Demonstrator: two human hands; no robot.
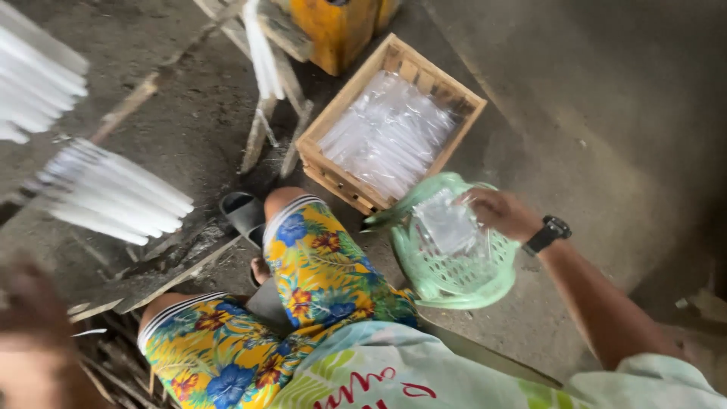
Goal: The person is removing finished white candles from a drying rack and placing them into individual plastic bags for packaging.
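Grey concrete floor (pixel 606 113) under wooden crate (pixel 322 148), green basket (pixel 454 284), sandal (pixel 244 213).

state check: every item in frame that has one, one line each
right hand: closed on clear plastic bags, over the basket
left hand: blurred at frame edge, grip unreadable
green plastic basket: on the floor, tilted, bags inside
wooden crate: open-topped, filled with clear packets
white sticks: racked in rows, blurred
yellow container: upright

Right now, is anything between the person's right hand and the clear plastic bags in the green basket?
No. The right hand already touches the clear plastic bags inside the green basket; nothing visible sits between them.
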